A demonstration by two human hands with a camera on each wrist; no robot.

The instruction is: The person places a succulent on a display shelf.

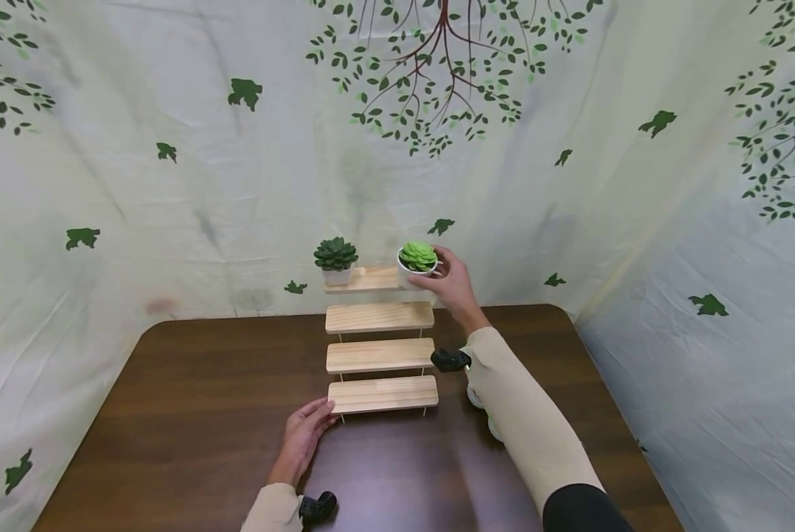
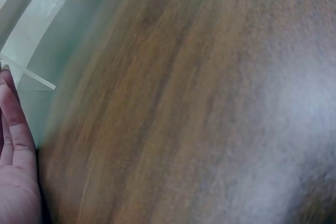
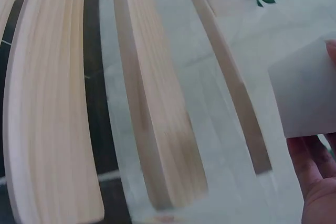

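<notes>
My right hand [image 1: 456, 284] grips a small white pot with a light-green artificial succulent [image 1: 417, 256] at the right end of the top shelf [image 1: 374, 278]. In the right wrist view, a gap shows between this white pot [image 3: 304, 93] and the board; fingers support it from beneath. A dark-green succulent [image 1: 335, 255] in a whitish pot stands on the top shelf's left end. Below it, the pale wooden stand steps down in several boards. My left hand [image 1: 302, 436] has its fingertips at the left corner of the lowest shelf [image 1: 384, 395]; its fingers look straight in the left wrist view.
The stand is on a dark brown table [image 1: 231, 391] with rounded back corners. White round objects [image 1: 475, 397] show partly from under my right forearm. A pale curtain [image 1: 371, 185] with leaf and branch prints hangs behind the table and along its sides.
</notes>
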